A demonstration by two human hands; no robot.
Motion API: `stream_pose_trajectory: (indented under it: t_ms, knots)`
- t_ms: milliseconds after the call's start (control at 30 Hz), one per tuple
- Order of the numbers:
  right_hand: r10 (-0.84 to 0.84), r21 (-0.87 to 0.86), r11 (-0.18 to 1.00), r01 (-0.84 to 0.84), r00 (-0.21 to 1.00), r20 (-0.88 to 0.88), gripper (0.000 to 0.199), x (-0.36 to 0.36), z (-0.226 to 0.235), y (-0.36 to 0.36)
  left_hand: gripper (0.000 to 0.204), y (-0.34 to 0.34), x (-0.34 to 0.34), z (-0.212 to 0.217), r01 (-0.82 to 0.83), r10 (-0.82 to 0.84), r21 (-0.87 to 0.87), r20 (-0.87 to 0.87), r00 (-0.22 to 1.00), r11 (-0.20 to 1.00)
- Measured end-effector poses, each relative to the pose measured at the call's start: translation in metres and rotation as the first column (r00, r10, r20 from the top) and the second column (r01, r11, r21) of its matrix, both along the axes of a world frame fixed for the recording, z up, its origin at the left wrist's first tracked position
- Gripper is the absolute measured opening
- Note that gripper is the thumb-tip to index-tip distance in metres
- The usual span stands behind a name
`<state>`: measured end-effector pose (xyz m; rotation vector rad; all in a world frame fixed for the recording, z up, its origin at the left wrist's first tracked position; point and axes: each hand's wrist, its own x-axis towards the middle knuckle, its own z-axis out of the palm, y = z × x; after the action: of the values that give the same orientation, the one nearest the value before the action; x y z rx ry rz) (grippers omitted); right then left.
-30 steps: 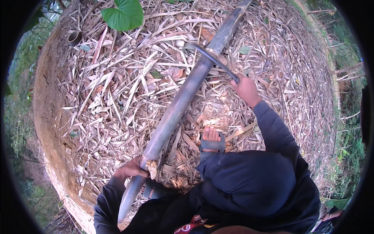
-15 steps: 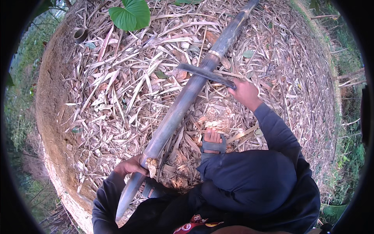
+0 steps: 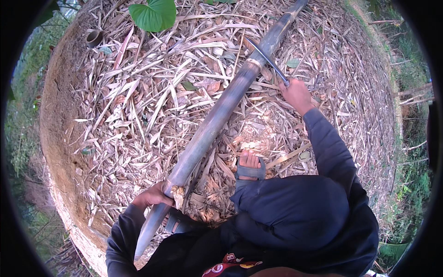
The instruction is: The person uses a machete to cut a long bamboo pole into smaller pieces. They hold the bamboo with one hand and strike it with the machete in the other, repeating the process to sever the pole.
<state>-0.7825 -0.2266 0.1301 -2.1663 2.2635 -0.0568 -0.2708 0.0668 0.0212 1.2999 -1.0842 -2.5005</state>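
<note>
A long, thick bamboo pole point(image 3: 217, 115) lies slantwise across the leaf litter, from the far right down to the near left. Close to its near end, beside a rough, pale knot, my left hand point(image 3: 152, 196) is closed around the bamboo. In my right hand point(image 3: 296, 95) is a machete point(image 3: 273, 65), gripped by its handle on the right side of the pole. Its dark blade, seen nearly edge-on, reaches across the pole by a pale ring; I cannot tell whether it touches.
Dry bamboo leaves point(image 3: 147, 111) cover the ground. My sandaled foot point(image 3: 249, 165) is just right of the pole. Pale chips point(image 3: 254, 136) lie beyond it. A broad green leaf point(image 3: 153, 15) and a small brown pot point(image 3: 94, 39) stand at the far left, near a bare earth edge point(image 3: 60, 115).
My right hand has moved up and slightly right along the pole, and the machete blade has turned from flat to nearly edge-on. My left hand keeps its grip on the bamboo.
</note>
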Motion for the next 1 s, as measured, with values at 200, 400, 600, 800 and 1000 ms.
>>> stream_pose_trajectory:
  t_ms: [200, 400, 600, 800, 1000]
  knots:
    - [0.148, 0.122, 0.982, -0.145, 0.989, -0.009, 0.030, 0.024, 0.006, 0.018, 0.063, 0.008, 0.010, 0.005, -0.053, 0.052, 0.017, 0.071, 0.996, 0.998]
    - [0.290, 0.198, 0.937, -0.286, 0.957, 0.011, 0.026, 0.050, 0.033, 0.022, 0.067, 0.022, 0.007, 0.009, -0.043, 0.081, -0.156, 0.249, 0.965, 0.987]
    - [0.122, 0.022, 0.993, -0.120, 0.975, -0.186, 0.026, -0.022, 0.012, 0.010, 0.068, 0.016, -0.041, 0.027, 0.016, 0.073, -0.286, 0.297, 0.952, 0.958]
    - [0.321, 0.253, 0.930, -0.268, 0.927, -0.196, 0.034, 0.010, 0.023, 0.036, 0.077, 0.030, -0.046, 0.037, 0.204, 0.020, -0.323, 0.574, 0.819, 0.924]
    - [0.072, 0.225, 0.973, -0.049, 0.993, -0.094, 0.037, 0.001, 0.018, 0.051, 0.079, 0.028, -0.048, 0.038, 0.255, 0.017, -0.347, 0.621, 0.783, 0.902]
